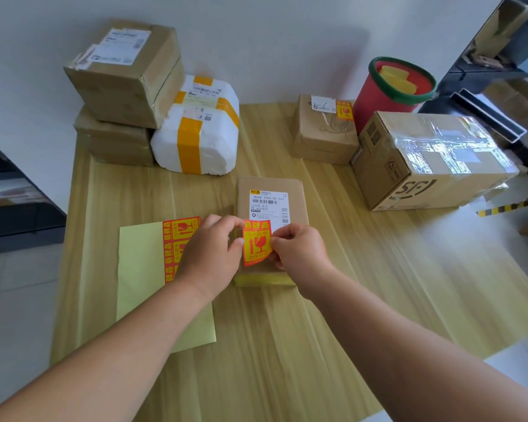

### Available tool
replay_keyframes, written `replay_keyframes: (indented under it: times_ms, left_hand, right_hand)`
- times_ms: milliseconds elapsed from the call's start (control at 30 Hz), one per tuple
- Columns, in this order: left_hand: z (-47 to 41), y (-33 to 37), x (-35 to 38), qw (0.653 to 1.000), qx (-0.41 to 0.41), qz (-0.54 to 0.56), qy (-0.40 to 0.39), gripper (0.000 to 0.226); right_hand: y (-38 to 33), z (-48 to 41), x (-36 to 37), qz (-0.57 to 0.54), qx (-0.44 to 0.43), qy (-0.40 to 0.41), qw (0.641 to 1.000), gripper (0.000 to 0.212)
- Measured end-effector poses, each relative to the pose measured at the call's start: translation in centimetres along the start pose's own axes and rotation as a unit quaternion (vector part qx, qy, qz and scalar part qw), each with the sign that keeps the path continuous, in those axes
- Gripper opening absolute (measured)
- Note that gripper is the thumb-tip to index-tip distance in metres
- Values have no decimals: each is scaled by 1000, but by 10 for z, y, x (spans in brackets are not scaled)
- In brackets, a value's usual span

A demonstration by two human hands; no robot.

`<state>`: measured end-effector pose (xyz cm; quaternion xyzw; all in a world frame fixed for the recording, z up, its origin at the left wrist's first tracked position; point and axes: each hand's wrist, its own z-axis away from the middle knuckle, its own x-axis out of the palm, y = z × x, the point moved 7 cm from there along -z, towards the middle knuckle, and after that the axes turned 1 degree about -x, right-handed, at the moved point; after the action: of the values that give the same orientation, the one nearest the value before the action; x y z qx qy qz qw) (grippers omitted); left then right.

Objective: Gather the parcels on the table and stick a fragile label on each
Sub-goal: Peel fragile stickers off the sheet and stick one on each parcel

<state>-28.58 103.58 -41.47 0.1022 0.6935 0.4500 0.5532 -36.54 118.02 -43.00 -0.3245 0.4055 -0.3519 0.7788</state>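
Observation:
A small flat cardboard parcel [272,190] with a white shipping label lies in the middle of the wooden table [333,300]. Just above its near end I hold a red and yellow fragile label [256,242]. My left hand [211,254] pinches the label's left edge and my right hand [299,251] pinches its right edge. The label's lower corner curls up. Left of the parcel lies a yellow backing sheet [144,269] with several fragile labels along its right side, partly hidden by my left hand.
Two stacked brown boxes [122,77] and a white foam parcel with orange tape [198,132] stand at the back left. A small box bearing a fragile label [323,132], a taped SF box [424,159] and a red bucket [387,92] stand at the back right.

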Motion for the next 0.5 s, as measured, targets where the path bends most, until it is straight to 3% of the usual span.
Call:
replay_keyframes:
  times_ms: [500]
  left_hand:
    - [-4, -1, 9, 997, 31, -61, -34, 37]
  right_hand:
    - [1, 3, 3, 22, 2, -8, 1000, 12]
